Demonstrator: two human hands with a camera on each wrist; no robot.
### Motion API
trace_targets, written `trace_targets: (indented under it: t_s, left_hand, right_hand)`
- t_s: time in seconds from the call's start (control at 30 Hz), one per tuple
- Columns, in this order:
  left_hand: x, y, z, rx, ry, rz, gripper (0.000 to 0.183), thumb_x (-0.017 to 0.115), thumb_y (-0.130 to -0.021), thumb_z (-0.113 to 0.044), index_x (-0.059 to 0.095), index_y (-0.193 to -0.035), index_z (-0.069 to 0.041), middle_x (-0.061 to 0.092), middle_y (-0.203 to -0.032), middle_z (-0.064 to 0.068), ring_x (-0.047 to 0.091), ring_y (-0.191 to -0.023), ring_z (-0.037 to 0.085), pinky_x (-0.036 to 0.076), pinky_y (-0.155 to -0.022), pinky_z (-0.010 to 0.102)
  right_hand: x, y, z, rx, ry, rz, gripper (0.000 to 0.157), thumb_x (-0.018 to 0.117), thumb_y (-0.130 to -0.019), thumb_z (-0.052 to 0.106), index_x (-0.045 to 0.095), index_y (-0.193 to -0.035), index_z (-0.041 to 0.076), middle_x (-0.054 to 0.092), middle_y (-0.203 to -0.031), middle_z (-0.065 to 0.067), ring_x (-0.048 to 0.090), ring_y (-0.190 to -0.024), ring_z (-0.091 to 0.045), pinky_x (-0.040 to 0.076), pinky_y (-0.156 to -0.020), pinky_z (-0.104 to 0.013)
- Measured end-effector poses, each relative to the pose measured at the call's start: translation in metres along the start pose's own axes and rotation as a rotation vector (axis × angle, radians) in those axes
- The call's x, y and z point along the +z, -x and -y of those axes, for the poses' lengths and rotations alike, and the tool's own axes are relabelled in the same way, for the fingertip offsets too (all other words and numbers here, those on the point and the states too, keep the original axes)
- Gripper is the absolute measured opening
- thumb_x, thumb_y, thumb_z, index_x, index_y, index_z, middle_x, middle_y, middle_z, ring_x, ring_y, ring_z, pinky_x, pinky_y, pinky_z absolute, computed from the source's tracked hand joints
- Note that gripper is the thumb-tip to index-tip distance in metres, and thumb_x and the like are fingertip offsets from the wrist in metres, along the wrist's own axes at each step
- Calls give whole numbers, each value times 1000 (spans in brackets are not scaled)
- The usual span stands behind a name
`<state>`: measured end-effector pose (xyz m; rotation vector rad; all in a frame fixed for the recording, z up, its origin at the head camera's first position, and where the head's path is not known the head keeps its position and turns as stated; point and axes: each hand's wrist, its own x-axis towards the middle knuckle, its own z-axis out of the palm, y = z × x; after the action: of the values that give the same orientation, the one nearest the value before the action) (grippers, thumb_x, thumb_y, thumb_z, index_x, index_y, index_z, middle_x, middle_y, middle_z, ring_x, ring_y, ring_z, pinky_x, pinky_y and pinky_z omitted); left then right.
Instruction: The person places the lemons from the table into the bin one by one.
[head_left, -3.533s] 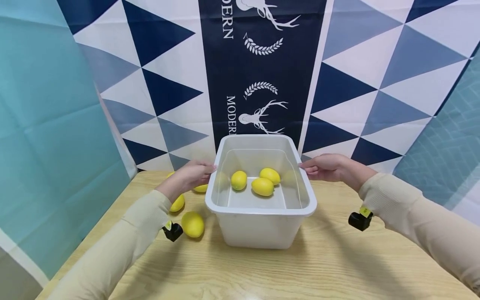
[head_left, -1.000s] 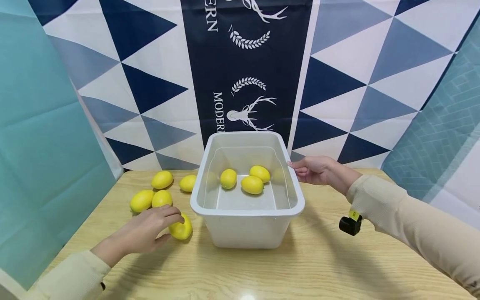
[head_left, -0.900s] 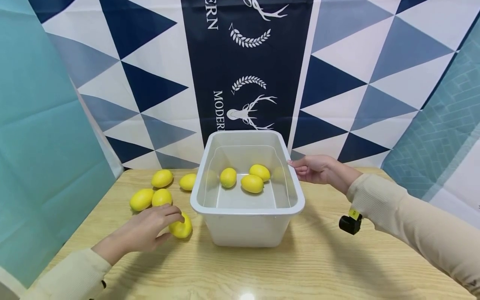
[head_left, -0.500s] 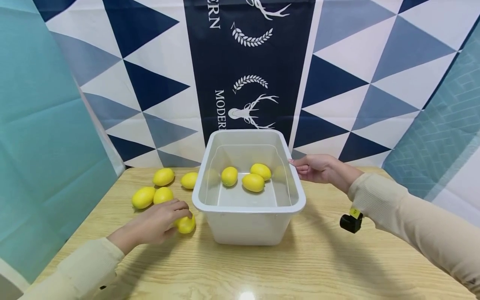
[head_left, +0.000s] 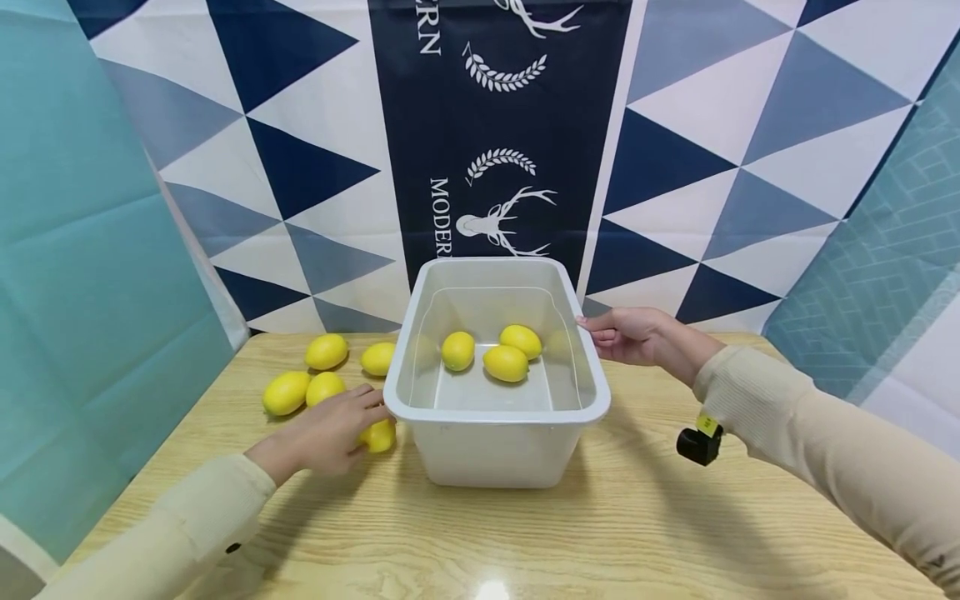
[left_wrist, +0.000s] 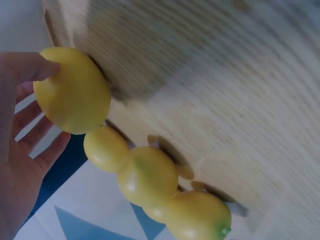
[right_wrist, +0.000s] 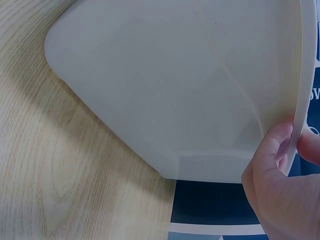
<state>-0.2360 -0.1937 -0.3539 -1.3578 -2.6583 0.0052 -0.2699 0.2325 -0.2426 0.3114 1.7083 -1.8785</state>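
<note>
**My left hand point(head_left: 337, 429) has got a lemon point(head_left: 378, 436)**

I think I am at the picking-up part. The lemon is right beside the front left corner of the tub point(head_left: 495, 454). My thumb point(left_wrist: 42, 67) is on one side of it and my fingers point(left_wrist: 54, 152) go around the back, so this hand is only as open as the lemon is fat. I can't tell if the lemon is off the table point(head_left: 420, 542) yet.

My right hand point(head_left: 630, 335) pinches the right rim point(head_left: 598, 367) of the tub, nearly closed. The tub sits near the middle of the table's back edge, with three lemons point(head_left: 506, 363) inside. Four more lemons point(head_left: 287, 393) wait near the table's back left corner.

For the next move, it looks like I need to lift my lemon higher than the tub's side and let go softly over the inside, while the other hand stops the tub from sliding.

A few seconds ago, my left hand was on the tub's left side. Then it went to this lemon, and now both are closer to the tub. The tub still has three inside, and my right hand is on the same spot.
</note>
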Motion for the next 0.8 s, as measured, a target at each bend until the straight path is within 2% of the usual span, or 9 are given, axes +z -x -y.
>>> trace_targets:
  t_s: [0.2, 0.47, 0.6, 0.8]
  left_hand:
    - [1, -5, 5, -53, 8, -4, 59, 75, -74, -10, 59, -130, -11, 60, -134, 10, 59, -114, 26, 52, -98, 46]
    - [3, -3, 10, -123, 8, 35, 53, 75, -70, -13, 62, -121, -7, 63, -118, 8, 58, -103, 26, 53, -92, 45]
    - [4, -3, 13, -134, 22, 48, 51, 77, -71, -14, 62, -119, -8, 64, -116, 7, 58, -102, 25, 53, -92, 45]
    - [3, 1, 15, -138, 71, 92, 54, 82, -65, -6, 63, -115, -10, 64, -112, 4, 59, -103, 24, 53, -95, 45]
  right_hand:
    - [-1, 0, -1, 1, -14, -2, 25, 50, -100, 10, 69, -83, 11, 67, -73, 3, 55, -63, -3, 56, -73, -15]
    - [0, 1, -1, 8, -32, -5, 26, 52, -100, 11, 71, -82, 11, 65, -71, 3, 51, -61, -3, 56, -73, -15]
    - [0, 0, 0, 6, -26, -4, 26, 52, -100, 11, 70, -82, 11, 64, -70, 3, 49, -61, -4, 55, -72, -14]
    - [0, -2, 0, 11, -33, -2, 26, 52, -100, 11, 70, -82, 10, 67, -71, 3, 53, -62, -3, 56, -72, -15]
